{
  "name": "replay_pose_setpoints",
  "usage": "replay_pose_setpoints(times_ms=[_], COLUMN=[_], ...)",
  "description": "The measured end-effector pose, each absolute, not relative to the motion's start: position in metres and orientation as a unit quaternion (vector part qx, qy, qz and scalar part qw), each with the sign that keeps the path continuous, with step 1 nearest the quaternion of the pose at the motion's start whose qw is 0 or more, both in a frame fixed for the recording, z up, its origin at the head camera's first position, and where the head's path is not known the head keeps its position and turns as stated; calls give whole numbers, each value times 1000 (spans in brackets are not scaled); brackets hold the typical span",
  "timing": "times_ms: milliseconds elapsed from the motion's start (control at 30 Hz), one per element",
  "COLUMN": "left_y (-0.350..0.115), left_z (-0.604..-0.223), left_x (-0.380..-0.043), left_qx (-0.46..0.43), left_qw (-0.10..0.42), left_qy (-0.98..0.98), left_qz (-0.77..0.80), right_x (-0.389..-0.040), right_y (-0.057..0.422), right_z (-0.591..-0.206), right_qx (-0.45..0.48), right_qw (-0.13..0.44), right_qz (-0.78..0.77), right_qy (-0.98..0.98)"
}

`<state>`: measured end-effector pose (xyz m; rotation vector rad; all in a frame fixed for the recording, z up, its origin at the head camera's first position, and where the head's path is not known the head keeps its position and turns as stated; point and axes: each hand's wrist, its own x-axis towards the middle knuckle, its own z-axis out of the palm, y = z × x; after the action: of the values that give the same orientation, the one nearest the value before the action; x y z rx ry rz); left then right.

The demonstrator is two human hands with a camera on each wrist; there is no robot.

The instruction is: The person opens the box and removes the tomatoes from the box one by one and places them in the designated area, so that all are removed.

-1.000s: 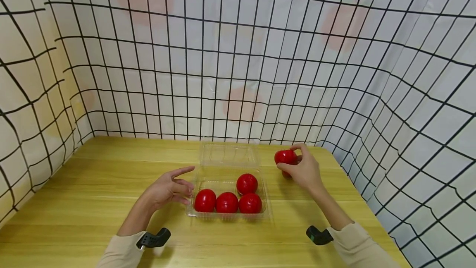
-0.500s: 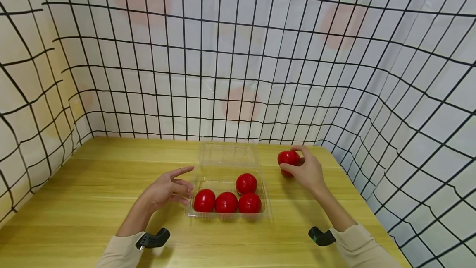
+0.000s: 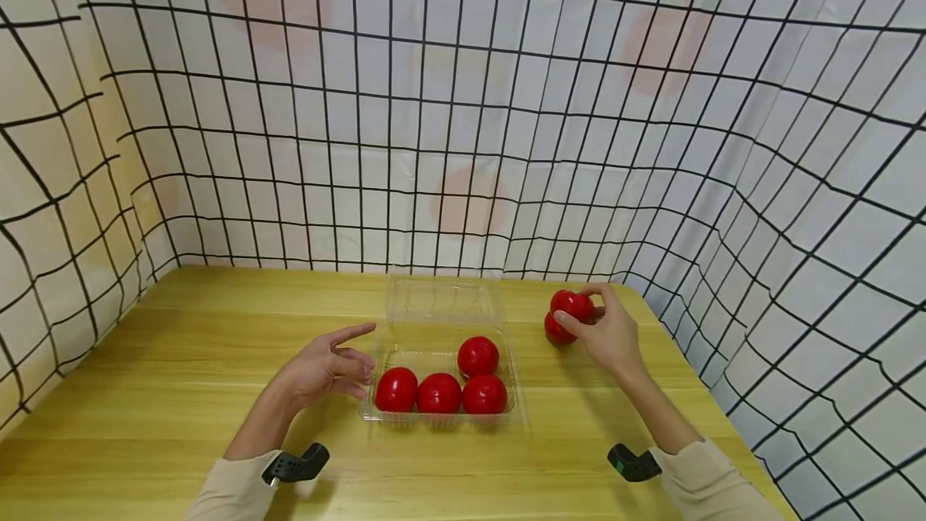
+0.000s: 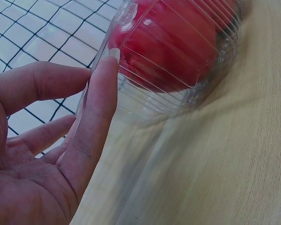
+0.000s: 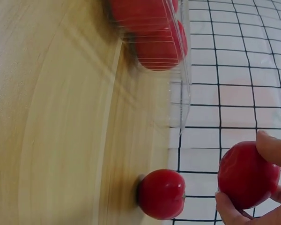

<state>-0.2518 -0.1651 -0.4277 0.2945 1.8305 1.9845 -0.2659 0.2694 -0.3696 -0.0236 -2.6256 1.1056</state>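
My right hand [image 3: 611,336] holds a glossy red tomato [image 5: 246,174] between thumb and fingers, raised off the table at the right. Another tomato [image 5: 162,194] lies on the table below it, partly covered by the held one in the head view. A clear plastic clamshell box [image 3: 434,418] lies with its lid [image 3: 444,301] folded back. Inside are three tomatoes along the front, one of them a middle tomato [image 3: 440,394], and one more tomato [image 3: 478,357] behind at the right. With thumb and finger, my left hand [image 3: 321,368] pinches the box's left rim.
The wooden table [image 3: 217,328] ends at a white wall [image 3: 347,143] covered by black grid mesh on the back and both sides. Dark wrist devices, such as the left one [image 3: 298,465], sit at both cuffs.
My right hand has moved a little to the right with its tomato, so more of the tomato on the table shows. My left hand stays at the box's rim.
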Motion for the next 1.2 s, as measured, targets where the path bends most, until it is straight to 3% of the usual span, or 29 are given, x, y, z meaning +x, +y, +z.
replay_pose_setpoints(times_ms=[1200], left_y=[-166], left_z=[-428], left_x=[-252], left_qx=[105], left_qw=[210], left_qy=[662], left_qz=[712], right_x=[-270], right_y=[306], right_z=[-390], right_qx=[-28], right_qw=[163], right_qz=[378], right_qy=[-911])
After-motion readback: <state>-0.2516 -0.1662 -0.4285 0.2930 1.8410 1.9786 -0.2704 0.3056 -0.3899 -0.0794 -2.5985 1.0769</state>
